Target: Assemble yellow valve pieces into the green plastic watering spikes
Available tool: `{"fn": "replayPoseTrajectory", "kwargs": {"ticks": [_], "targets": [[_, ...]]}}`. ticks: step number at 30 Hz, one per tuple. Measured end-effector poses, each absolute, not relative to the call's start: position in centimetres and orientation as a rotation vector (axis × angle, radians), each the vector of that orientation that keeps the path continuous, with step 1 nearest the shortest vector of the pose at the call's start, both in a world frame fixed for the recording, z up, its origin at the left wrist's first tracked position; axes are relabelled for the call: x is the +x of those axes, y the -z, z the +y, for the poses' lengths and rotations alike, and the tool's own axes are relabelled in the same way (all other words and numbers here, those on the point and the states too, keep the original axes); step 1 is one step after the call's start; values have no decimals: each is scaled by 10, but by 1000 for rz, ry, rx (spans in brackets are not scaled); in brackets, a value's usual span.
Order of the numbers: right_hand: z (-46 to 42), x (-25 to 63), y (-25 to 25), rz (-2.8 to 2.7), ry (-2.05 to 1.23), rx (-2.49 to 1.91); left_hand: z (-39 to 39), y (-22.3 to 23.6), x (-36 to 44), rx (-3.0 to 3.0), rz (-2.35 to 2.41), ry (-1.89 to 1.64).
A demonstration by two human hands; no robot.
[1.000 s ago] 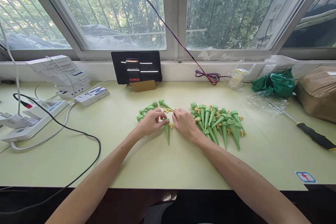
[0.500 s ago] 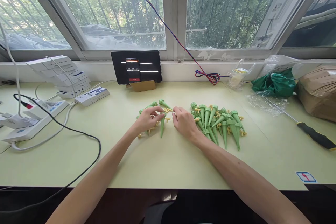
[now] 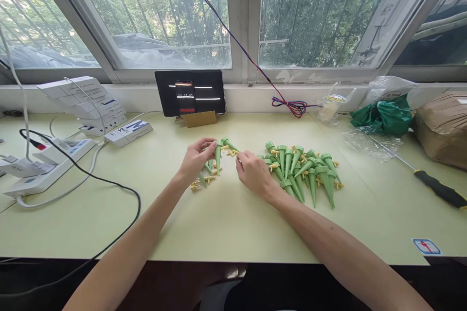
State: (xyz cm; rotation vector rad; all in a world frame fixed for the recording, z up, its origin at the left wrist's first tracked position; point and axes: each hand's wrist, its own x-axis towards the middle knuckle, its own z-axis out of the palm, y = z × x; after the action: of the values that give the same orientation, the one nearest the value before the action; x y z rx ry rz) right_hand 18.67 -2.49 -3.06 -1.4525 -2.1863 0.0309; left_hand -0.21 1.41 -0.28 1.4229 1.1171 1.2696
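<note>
My left hand [image 3: 199, 158] is closed on a green plant watering spike [image 3: 218, 151], held upright by its cap with the point down. Beneath and beside that hand lie a few more green spikes and several loose yellow valves [image 3: 209, 178]. Just beyond it another green spike [image 3: 230, 145] lies with its tip toward my right hand [image 3: 253, 171]. The right fingers are curled in a pinch beside some yellow valves; what they hold, if anything, is hidden. To the right, a pile of green spikes with yellow valves [image 3: 299, 167] spreads over the table [image 3: 226, 228].
A black tablet [image 3: 207, 85] leans on a cardboard stand at the back. White boxes [image 3: 98, 104] and a power strip [image 3: 54, 170] with cables sit at left. At right are a screwdriver [image 3: 438, 188], a green bag [image 3: 383, 114] and a brown package [image 3: 443, 126].
My left hand has moved left and slightly away from me with the green spike, uncovering yellow valves. My right hand has shifted a little left and nearer to me.
</note>
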Motion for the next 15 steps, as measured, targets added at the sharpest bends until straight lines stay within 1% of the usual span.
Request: {"fn": "replayPoseTrajectory", "kwargs": {"ticks": [7, 15], "targets": [[-33, 176, 32, -2348, -151, -1180, 14, 0, 1, 1271, 1065, -1423], [-35, 166, 33, -2482, -179, -1136, 12, 1, 2, 1262, 1052, -1420]]}}
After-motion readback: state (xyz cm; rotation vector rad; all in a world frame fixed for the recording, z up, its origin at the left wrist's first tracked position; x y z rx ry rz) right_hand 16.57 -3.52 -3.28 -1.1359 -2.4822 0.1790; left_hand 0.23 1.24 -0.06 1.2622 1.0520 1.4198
